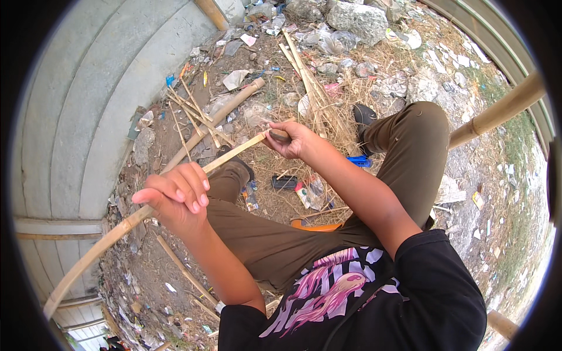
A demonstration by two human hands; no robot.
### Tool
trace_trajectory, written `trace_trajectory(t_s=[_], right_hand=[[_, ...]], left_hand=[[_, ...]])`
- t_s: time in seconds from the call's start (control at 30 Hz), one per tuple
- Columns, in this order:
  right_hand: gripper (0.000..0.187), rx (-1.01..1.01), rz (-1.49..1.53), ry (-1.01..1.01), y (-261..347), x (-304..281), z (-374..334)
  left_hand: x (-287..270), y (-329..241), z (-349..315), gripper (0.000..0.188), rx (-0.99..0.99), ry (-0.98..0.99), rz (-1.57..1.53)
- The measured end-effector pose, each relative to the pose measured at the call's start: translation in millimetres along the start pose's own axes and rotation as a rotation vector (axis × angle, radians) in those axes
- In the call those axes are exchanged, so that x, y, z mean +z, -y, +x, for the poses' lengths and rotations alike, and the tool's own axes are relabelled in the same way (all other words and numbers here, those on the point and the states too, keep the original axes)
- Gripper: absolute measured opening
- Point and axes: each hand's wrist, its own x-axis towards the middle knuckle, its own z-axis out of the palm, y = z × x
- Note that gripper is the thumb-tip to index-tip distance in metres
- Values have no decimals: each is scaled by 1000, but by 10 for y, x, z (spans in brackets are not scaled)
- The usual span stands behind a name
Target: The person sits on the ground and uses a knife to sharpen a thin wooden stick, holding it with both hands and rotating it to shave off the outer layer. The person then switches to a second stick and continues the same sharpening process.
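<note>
A long, pale bamboo strip [109,240] runs from the lower left up to the middle of the head view. My left hand [178,196] is closed around it partway along, with the thumb pointing left. At the strip's far end, my right hand [293,140] grips a knife by its brown wooden handle [280,136]. The blade is mostly hidden by the fingers and the strip, so I cannot tell exactly how it meets the bamboo. Between the two hands, the strip slopes upward to the right, above my bent leg.
A thick bamboo pole [237,105] lies ahead with several split pieces [193,111] across it. More strips [307,76] rest on dry straw. A black box-like object [284,182] and a blue plastic item [359,161] sit between my legs. A grey wall [70,117] stands left; a bamboo post [503,108] slants right.
</note>
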Motion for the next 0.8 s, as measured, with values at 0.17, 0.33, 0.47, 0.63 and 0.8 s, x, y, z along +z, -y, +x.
trace_trajectory(t_s=[0.17, 0.33, 0.47, 0.63, 0.8], right_hand=[[13, -173, -198, -276, -423, -566, -55], [8, -190, 1, -550, -962, -1088, -443], [12, -285, -128, -351, -1011, -755, -852], [15, -1080, -889, -125, -1066, -192, -1208], [21, -1349, -927, 72, -920, -263, -661]], left_hand=[[74, 466, 106, 66, 14, -355, 99], [123, 744, 92, 71, -51, -550, 19], [160, 930, 104, 63, -77, -631, 272], [76, 1064, 183, 60, -2, -463, 194], [41, 1123, 241, 63, 11, -493, 211]])
